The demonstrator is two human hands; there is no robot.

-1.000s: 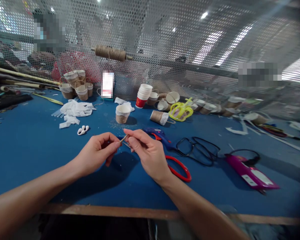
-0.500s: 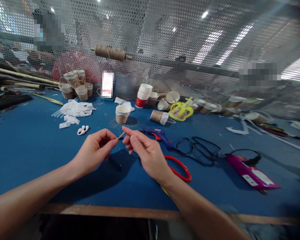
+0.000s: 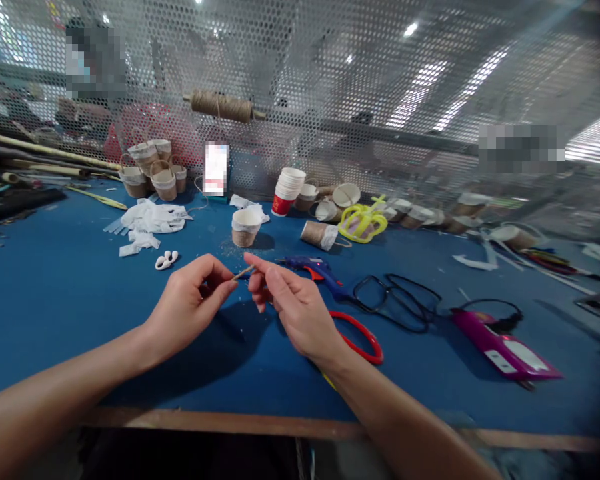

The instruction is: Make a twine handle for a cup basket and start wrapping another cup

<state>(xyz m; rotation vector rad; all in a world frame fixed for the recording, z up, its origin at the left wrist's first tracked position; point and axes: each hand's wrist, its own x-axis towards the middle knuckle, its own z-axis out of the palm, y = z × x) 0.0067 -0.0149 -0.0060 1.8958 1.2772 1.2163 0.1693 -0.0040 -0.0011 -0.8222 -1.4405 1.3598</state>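
Both my hands meet above the blue table [image 3: 55,293], near its front edge. My left hand [image 3: 190,303] pinches one end of a short piece of brown twine [image 3: 243,271] between thumb and forefinger. My right hand [image 3: 293,303] pinches the other end, its remaining fingers curled. The twine stretches between the two pinches. A blue glue gun [image 3: 316,269] lies just beyond my right hand, and red-handled scissors [image 3: 359,337] lie under my right wrist.
A twine-wrapped paper cup [image 3: 245,227] stands behind my hands, with more cups [image 3: 287,191], small baskets [image 3: 150,173] and a yellow crown [image 3: 362,221] further back. White strips [image 3: 147,220], black cable [image 3: 397,300], a magenta tool [image 3: 503,347] and a twine spool [image 3: 220,105] on perforated mesh. A person sits beyond the mesh.
My hands have risen slightly and drawn a little apart, and the twine between them now lies more level. Nothing else on the table has moved.
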